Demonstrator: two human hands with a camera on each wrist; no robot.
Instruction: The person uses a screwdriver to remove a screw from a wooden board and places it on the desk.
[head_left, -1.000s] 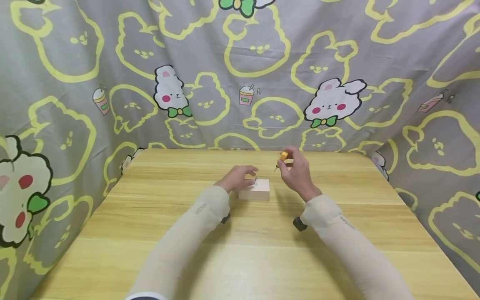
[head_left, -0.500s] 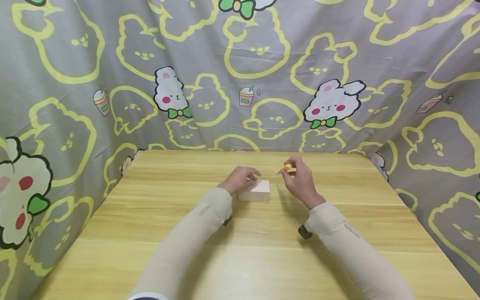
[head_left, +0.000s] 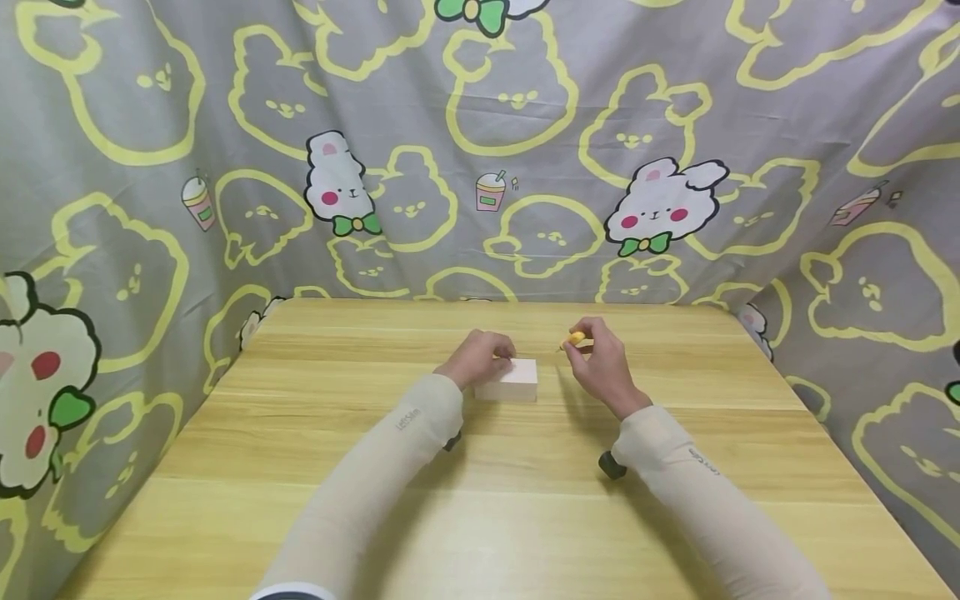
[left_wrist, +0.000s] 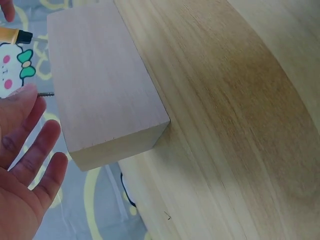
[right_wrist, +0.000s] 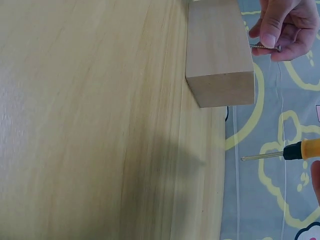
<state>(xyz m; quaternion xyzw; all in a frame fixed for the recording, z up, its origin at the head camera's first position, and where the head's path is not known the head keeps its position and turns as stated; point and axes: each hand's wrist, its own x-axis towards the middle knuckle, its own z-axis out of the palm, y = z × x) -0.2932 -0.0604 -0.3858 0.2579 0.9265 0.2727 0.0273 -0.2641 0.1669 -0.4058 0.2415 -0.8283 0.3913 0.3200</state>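
A pale wooden block [head_left: 517, 386] lies on the table. My left hand [head_left: 476, 358] is at its top face, pinching a thin metal screw [right_wrist: 264, 47] between thumb and forefinger. The screw's tip is at the block's surface and its head points away from the block, as the right wrist view shows. To the right, my right hand [head_left: 602, 360] grips a screwdriver [right_wrist: 295, 152] with a yellow handle and black collar. Its shaft, ending in a cross-shaped tip, is held in the air beside the block, apart from the screw.
The wood-grained table [head_left: 480, 517] stretches around the block. Behind it and at both sides hangs a grey curtain [head_left: 420, 92] with yellow cartoon outlines. Dark wrist devices [head_left: 612, 464] sit under the light sleeves.
My right hand has come down slightly with the screwdriver, whose shaft has tilted flatter. The left fingers have drawn in around the screw; the block stays in place.
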